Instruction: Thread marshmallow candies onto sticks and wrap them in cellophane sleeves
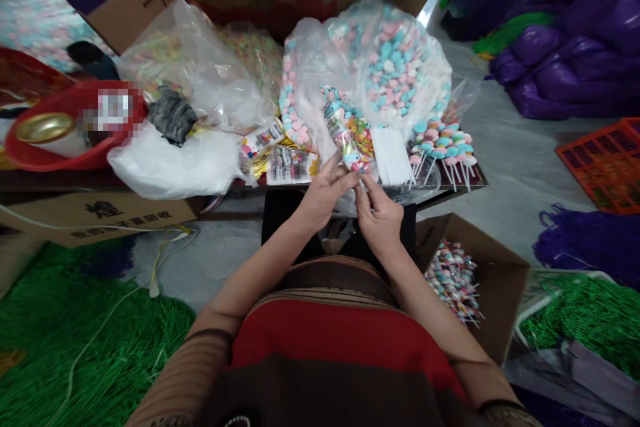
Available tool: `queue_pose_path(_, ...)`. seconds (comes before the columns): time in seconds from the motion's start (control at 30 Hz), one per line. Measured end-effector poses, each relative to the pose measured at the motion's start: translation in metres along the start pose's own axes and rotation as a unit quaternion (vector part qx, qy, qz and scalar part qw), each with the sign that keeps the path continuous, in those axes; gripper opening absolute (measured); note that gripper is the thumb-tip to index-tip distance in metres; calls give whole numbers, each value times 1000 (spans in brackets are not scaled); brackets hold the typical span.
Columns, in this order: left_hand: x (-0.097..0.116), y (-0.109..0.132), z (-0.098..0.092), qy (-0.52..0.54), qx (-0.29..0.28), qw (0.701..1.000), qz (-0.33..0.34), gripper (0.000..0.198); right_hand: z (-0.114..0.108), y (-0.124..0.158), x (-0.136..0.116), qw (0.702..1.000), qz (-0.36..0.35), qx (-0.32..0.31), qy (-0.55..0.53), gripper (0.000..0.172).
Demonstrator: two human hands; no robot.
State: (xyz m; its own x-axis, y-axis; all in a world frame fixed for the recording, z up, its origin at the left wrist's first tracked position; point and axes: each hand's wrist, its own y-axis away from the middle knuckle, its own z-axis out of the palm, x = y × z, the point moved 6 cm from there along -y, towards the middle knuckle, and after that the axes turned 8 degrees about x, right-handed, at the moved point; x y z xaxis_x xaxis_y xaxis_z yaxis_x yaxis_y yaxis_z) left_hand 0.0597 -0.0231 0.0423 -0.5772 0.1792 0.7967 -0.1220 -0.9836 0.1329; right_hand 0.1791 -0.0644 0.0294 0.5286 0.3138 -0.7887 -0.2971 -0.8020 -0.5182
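Both my hands meet at the table's front edge, around the lower end of a small clear printed bag (340, 130) with colourful candy in its bottom. My left hand (327, 190) has its fingers closed on the bag's near end. My right hand (379, 213) is pinched beside it, close under the bag; what its fingertips hold is too small to make out. Behind the bag lie loose gummy candies (361, 137) in an open plastic bag. White sticks (393, 155) are stacked right of them, followed by candy lollipops (443, 147). Flat printed packets (290, 165) lie to the left.
Large bags of pastel candies (395, 67) stand behind. A red basin (75, 157) and white plastic bag (175, 163) sit at the left. An open carton (505, 280) holding wrapped lollipops is at my right. Green strands (95, 320) cover the floor at left; an orange crate (605, 160) stands right.
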Motion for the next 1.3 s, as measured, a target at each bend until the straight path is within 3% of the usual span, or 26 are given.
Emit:
queue_pose_path(0.2,0,-5,-6,-38,48,997,46,23,2,2,-14,993,-76,-88,22,34)
queue_pose_path(0.37,0,-7,-12,-133,41,990,7,10,-25,-25,-34,986,-161,1,31,24)
queue_pose_path(0.47,-7,-3,-10,-182,15,982,-46,14,-19,-36,-37,977,-209,-30,38,19)
queue_pose_path(0.57,-10,0,-8,-171,8,984,-45,17,-8,-36,-36,967,-240,-51,65,18)
queue_pose_path(0.77,-17,1,-8,-129,31,988,-76,3,-5,-31,-27,961,-244,-25,131,16)
queue_pose_path(0.9,-23,1,-10,-164,48,983,-69,7,-3,-34,-20,961,-223,-25,159,15)
queue_pose_path(1.13,-38,-8,-19,-195,36,978,-65,31,2,-25,-20,964,-227,17,140,10)
queue_pose_path(1.3,-41,-10,-22,-184,16,981,-56,19,0,-22,-5,971,-207,13,116,9)
